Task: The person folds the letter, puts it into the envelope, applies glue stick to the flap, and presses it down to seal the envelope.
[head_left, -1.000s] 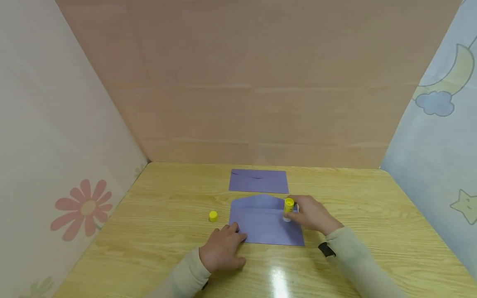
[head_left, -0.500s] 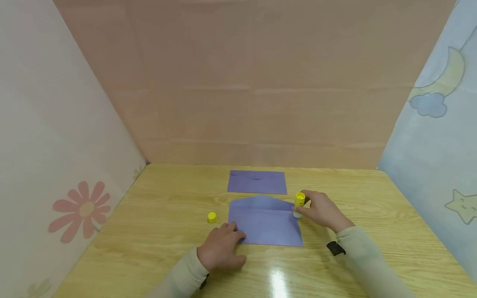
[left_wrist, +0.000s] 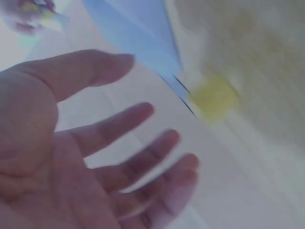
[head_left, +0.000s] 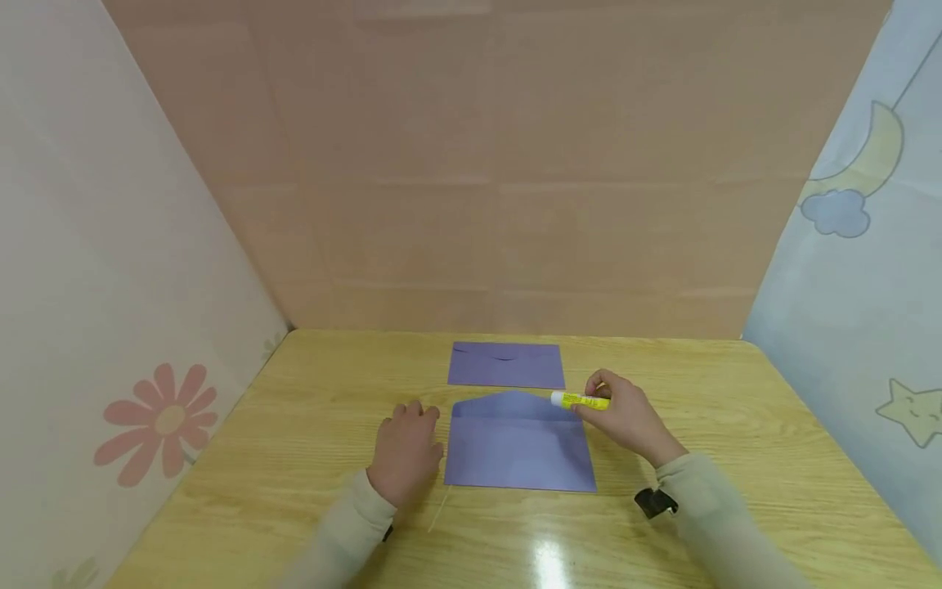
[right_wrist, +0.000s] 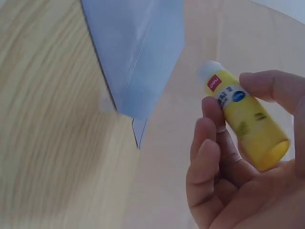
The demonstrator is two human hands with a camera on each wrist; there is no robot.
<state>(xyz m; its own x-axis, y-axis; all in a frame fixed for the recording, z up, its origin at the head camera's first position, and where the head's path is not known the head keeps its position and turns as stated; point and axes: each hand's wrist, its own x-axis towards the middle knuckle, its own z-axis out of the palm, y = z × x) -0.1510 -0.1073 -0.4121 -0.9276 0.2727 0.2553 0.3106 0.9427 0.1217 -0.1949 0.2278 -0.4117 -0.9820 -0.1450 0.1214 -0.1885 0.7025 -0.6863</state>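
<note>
My right hand (head_left: pixel 631 419) pinches a yellow glue stick (right_wrist: pixel 250 119) between thumb and fingers. Uncapped, the stick lies sideways above the envelope, its white end pointing left. Below it a purple envelope (head_left: pixel 518 454) rests on the table with its flap (head_left: pixel 515 405) lifted open at the far side. To the left of the envelope is my left hand (head_left: pixel 407 454), fingers spread and holding nothing. The yellow cap (left_wrist: pixel 214 99) shows blurred beyond those fingertips in the left wrist view; in the head view the hand hides it.
A second purple envelope (head_left: pixel 506 366), its flap folded down, lies behind the first. The wooden table (head_left: pixel 736 458) ends at a brown paper backdrop (head_left: pixel 500 164), with patterned panels on the left and right.
My left hand has left the envelope's lower left corner and moved left and forward to the cap. My right hand has lifted the glue stick and tipped it from upright to sideways.
</note>
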